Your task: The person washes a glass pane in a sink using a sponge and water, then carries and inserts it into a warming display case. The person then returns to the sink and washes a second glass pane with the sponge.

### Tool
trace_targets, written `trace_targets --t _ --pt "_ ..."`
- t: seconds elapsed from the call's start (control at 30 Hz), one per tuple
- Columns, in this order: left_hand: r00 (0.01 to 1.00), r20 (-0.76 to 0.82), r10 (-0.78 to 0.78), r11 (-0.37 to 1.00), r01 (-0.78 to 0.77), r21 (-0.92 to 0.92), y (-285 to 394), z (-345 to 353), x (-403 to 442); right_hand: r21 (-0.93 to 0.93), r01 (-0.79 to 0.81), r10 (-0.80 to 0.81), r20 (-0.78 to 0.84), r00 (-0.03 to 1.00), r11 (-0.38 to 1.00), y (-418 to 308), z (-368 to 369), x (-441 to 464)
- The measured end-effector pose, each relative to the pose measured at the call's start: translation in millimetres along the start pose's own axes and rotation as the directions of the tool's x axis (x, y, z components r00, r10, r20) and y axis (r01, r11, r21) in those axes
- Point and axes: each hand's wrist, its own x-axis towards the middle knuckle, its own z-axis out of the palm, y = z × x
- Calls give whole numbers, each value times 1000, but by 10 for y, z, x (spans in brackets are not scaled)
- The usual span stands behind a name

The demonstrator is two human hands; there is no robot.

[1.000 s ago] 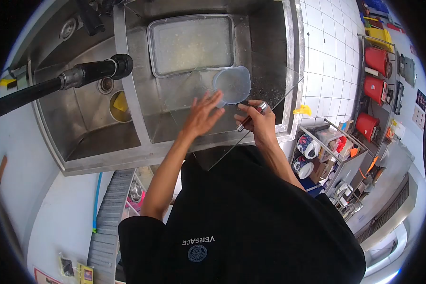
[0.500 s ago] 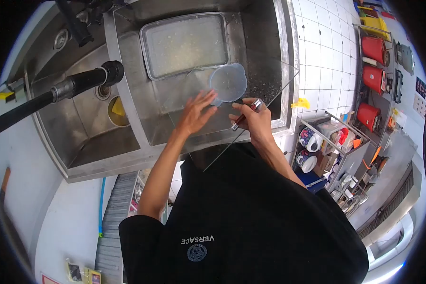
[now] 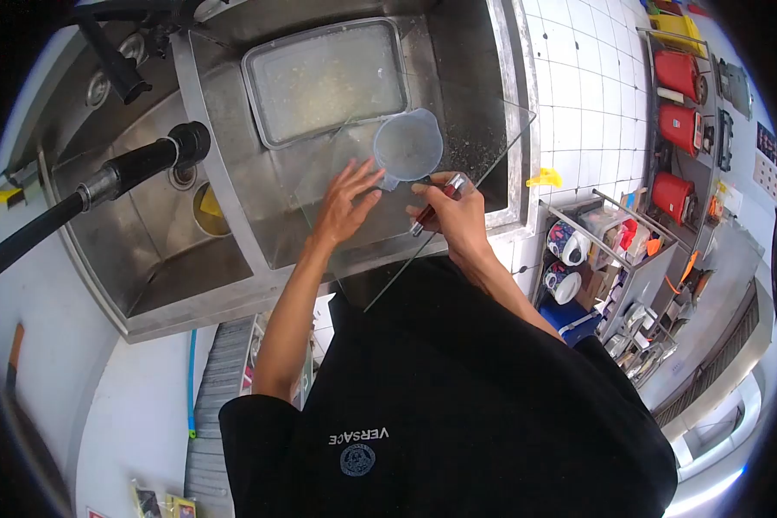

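A clear glass sheet [image 3: 363,229] lies slanted over the right sink basin and the front rim. My left hand [image 3: 345,205] rests on or just above the glass with its fingers spread, beside the handle of a translucent plastic jug [image 3: 408,147]. In my right hand [image 3: 457,211] is a dark red and silver tool [image 3: 438,205], held between thumb and fingers near the glass's right edge. The tool's tip is too small to make out. Beyond the jug sits a rectangular tray [image 3: 326,82] with cloudy liquid and pale bits.
A black faucet arm [image 3: 134,168] reaches over the left basin [image 3: 177,268], which holds a round container with a yellow item [image 3: 210,204]. Right of the sink are white tiles [image 3: 578,112], a yellow object [image 3: 544,178], a metal rack with containers and red bins [image 3: 678,129].
The sink, tray and jug have shifted a little left in view as the camera turned. My left hand stays spread, and my right hand still grips the tool, moved slightly left in view.
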Motion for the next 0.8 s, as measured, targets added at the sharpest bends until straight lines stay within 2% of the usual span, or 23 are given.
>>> trace_targets --t 0.03,0.13,0.23,0.33,0.43,0.53,0.63,0.73,0.8 --pt "1000 2 -26 1000 26 12 -71 10 -7 6 -5 6 -8 1000 1000 -8 7 -17" --pt "997 41 70 997 -69 -35 210 21 28 -19 8 -8 -10 1000 1000 2 -22 9" --pt "999 17 -32 998 33 -59 58 53 78 -40 -1 1 0 1000 999 -32 2 -48" --pt "999 39 24 1000 -24 -5 143 63 77 -62 12 -14 -20 1000 998 24 -9 -48" --pt "994 76 83 992 -76 -97 258 62 46 -42 6 -6 -21 1000 999 32 -15 -54" --pt "998 -2 -70 997 70 -30 -180 90 84 -38 18 -19 -11 1000 999 3 6 -9" --pt "993 42 110 994 -111 16 87 98 95 -39 48 -49 -21 999 998 70 -23 39" --pt "999 46 2 998 1 -65 170 109 96 -41 1 -2 -17 1000 999 3 3 -71" --pt "1000 12 -23 999 24 -31 14 86 136 -41 -1 0 -15 1000 999 -36 11 -65"
